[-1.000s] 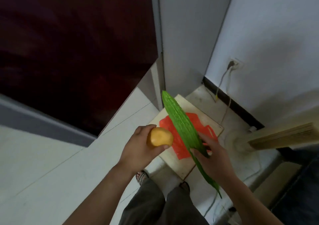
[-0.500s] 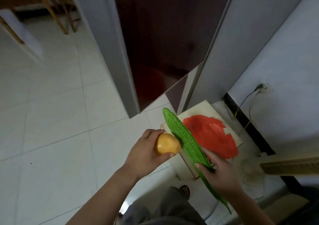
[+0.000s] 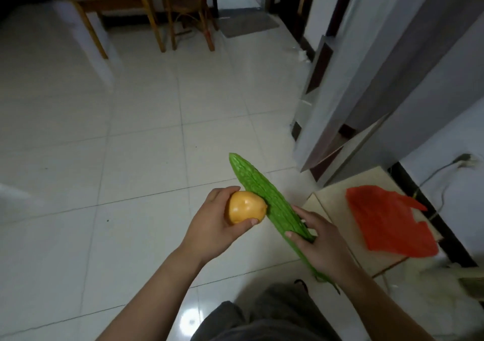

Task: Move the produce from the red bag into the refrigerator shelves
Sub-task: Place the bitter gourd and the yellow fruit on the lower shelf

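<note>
2 pieces of produce are out of the red bag (image 3: 387, 223), which lies flat on a low board (image 3: 332, 204) at near right. The left hand (image 3: 217, 225) curls its fingers round a yellow fruit (image 3: 246, 207). The right hand (image 3: 319, 243) clamps a bitter gourd (image 3: 264, 196). No refrigerator shelf shows, so shelving both likely remains.

A bright green, ridged bitter gourd (image 3: 272, 204) beside a yellow-orange fruit (image 3: 245, 207). At right, a plain red bag (image 3: 387, 223) on a pale beige worktop (image 3: 332, 204). Glossy white floor tiles (image 3: 131, 131), thin dark grout lines.
</note>
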### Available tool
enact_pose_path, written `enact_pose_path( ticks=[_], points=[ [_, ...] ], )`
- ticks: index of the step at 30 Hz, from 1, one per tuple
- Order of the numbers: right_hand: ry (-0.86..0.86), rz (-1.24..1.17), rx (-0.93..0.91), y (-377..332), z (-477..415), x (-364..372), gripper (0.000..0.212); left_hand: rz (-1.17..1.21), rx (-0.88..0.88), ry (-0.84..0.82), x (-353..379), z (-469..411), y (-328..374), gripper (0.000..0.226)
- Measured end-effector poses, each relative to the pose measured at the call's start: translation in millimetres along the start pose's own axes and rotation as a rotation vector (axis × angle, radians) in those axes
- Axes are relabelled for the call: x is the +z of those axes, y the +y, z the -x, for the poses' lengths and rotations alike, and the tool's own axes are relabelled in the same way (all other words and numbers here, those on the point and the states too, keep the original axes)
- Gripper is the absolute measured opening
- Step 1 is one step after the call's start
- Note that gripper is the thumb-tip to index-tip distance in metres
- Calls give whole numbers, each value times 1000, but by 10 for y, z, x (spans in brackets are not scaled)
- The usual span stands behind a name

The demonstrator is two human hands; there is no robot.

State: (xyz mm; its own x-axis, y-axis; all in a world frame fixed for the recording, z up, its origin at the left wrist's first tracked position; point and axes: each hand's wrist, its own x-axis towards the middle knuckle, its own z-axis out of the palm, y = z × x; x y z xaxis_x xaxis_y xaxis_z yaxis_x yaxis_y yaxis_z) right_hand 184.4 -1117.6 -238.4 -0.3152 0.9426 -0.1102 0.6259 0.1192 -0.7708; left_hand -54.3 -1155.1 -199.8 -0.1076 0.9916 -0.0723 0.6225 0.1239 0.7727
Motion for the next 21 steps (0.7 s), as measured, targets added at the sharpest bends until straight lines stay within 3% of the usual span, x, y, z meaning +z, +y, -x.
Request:
enact_pose_path(
  ticks=[5, 10, 16, 21],
  points=[
    [-82, -37, -95, -506, -543, 466, 55, 73, -104, 189, -535, 5, -362, 70],
    [-121, -55, -131, -792, -1124, 788, 55, 60, -171, 225, -957, -298, -643, 74],
    [-108, -90, -170, -1070, -2196, 1097, 54, 17, -177, 260, -1495, -1210, -955, 74],
    [-92, -173, -139, -1413, -3274, 1135, 55, 20, -186, 259, -1879, -2271, -1046, 59]
  ],
)
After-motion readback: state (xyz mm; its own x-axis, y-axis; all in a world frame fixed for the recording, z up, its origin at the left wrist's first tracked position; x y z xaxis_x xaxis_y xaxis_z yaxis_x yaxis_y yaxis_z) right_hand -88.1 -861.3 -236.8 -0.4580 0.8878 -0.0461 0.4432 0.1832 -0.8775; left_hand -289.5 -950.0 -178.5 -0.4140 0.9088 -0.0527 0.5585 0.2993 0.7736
